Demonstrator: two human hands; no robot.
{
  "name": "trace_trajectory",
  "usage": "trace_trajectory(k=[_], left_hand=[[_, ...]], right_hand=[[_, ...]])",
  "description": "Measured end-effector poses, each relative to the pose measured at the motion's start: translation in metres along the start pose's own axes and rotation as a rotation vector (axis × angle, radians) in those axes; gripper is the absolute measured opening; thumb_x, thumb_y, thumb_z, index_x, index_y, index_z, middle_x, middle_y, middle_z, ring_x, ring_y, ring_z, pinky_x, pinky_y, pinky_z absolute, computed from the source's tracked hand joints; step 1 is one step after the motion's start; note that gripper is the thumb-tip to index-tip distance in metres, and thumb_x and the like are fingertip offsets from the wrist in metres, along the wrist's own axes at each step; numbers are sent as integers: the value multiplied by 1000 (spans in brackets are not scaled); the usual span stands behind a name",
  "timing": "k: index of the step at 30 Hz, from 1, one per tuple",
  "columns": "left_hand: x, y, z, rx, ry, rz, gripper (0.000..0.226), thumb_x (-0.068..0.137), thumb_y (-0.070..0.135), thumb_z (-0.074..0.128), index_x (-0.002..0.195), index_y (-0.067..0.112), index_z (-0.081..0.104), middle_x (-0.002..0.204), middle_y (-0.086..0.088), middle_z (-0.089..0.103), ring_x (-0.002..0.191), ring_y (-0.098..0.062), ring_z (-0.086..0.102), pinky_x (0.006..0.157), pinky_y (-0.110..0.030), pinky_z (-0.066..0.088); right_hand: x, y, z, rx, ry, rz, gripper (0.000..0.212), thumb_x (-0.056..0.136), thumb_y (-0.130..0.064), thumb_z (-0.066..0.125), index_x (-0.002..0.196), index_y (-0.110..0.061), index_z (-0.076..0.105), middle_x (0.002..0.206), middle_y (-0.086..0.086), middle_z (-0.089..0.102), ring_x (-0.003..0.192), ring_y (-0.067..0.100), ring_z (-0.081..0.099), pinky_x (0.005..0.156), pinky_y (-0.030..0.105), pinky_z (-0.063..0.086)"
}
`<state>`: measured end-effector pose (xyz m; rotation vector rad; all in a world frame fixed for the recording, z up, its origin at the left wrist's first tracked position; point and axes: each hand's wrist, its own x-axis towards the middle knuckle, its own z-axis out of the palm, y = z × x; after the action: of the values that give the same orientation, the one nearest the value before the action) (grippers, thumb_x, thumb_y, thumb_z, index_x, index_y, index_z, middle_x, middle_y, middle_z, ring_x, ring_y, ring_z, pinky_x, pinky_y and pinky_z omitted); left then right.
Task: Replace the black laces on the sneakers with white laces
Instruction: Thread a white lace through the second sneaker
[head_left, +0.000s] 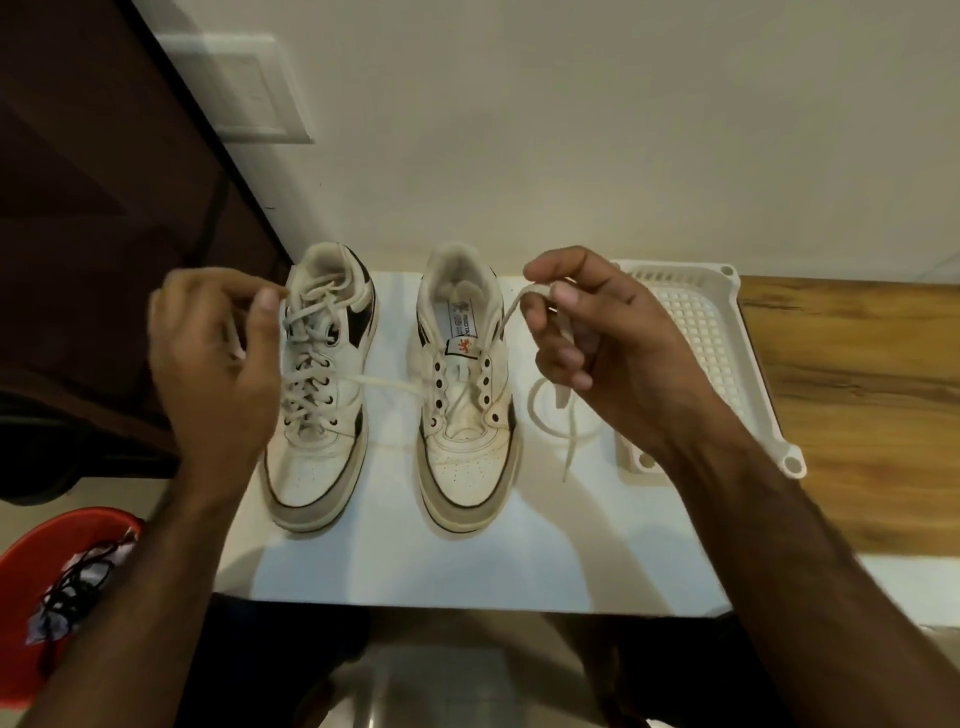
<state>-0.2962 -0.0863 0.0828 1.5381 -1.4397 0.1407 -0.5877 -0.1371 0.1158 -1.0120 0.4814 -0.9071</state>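
Two white sneakers stand side by side on a white board (467, 561). The left sneaker (317, 395) is fully laced in white. The right sneaker (467, 410) has open eyelets, and a white lace (384, 384) runs through its lowest ones. One end of that lace stretches left to my left hand (218, 353), which grips it over the left sneaker. My right hand (597, 332) pinches the other end, raised to the right of the right sneaker; the slack loops down onto the board. Black laces (78, 582) lie in a red tub at lower left.
A white plastic basket (727, 353) sits to the right of the board on a wooden counter (857, 395). The red tub (31, 561) stands low on the left. A white wall runs behind, with a dark door at the left.
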Motion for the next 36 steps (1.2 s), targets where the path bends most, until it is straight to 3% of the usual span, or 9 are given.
trace_trajectory(k=[5, 8, 13, 17, 22, 27, 30, 33, 36], left_hand=[[-16, 39, 26, -283, -451, 59, 19, 100, 20, 60, 112, 10, 70, 106, 5, 62, 94, -8, 57, 83, -20, 43], [-27, 47, 40, -374, -641, 4, 18, 101, 28, 58, 102, 16, 71, 100, 8, 64, 100, -18, 61, 84, -23, 43], [-22, 32, 37, -425, -568, -98, 16, 96, 25, 62, 87, 12, 64, 92, 2, 62, 92, -19, 60, 78, -22, 40], [-12, 12, 28, -323, -249, -252, 13, 91, 8, 58, 80, 3, 55, 86, -10, 58, 80, -19, 54, 73, -19, 41], [-10, -7, 24, -76, -49, -382, 16, 85, 21, 57, 75, 8, 53, 90, 4, 47, 83, -22, 52, 79, -44, 47], [-13, 13, 24, 367, -198, -251, 31, 87, 37, 69, 112, 20, 61, 136, -8, 44, 128, -33, 39, 101, -50, 29], [-17, 30, 28, 54, -310, 16, 48, 91, 30, 69, 135, 22, 54, 148, -2, 39, 139, -24, 37, 111, -51, 28], [-29, 48, 36, -210, -598, 101, 44, 98, 32, 62, 141, 28, 51, 128, 14, 60, 124, -3, 52, 109, -37, 32], [-34, 47, 40, -349, -675, 5, 26, 99, 23, 64, 125, 23, 66, 81, 18, 66, 78, -5, 65, 75, -17, 45]], right_hand=[[3, 23, 13, -341, 51, 160, 14, 103, -2, 48, 116, -6, 51, 90, 14, 71, 50, 13, 37, 45, 22, 27], [3, 32, 17, -410, 50, 201, 15, 106, -6, 47, 120, -4, 45, 91, 11, 71, 54, 14, 38, 48, 22, 31], [6, 36, 8, -626, 87, 184, 15, 105, -12, 53, 119, -6, 55, 78, 3, 71, 54, 12, 42, 51, 19, 36], [9, 32, -10, -791, 262, 182, 15, 99, -24, 65, 98, -10, 70, 63, -6, 63, 55, 4, 47, 55, 15, 37], [6, 23, -22, -705, 325, 198, 21, 98, -25, 66, 92, -6, 71, 60, -6, 55, 52, 7, 35, 50, 19, 28], [6, 16, -18, -385, 129, 170, 26, 103, -3, 49, 120, -3, 69, 89, 4, 68, 60, 12, 33, 54, 25, 24], [7, 26, -8, -457, 51, 198, 26, 101, 1, 52, 119, -5, 70, 96, 8, 74, 59, 11, 41, 52, 21, 33], [10, 38, -2, -472, 57, 186, 18, 98, 1, 60, 114, 1, 68, 94, 17, 75, 57, 12, 47, 52, 21, 40], [12, 42, -5, -484, 115, 175, 17, 92, 0, 69, 107, 7, 64, 85, 18, 74, 57, 16, 55, 52, 25, 45]])
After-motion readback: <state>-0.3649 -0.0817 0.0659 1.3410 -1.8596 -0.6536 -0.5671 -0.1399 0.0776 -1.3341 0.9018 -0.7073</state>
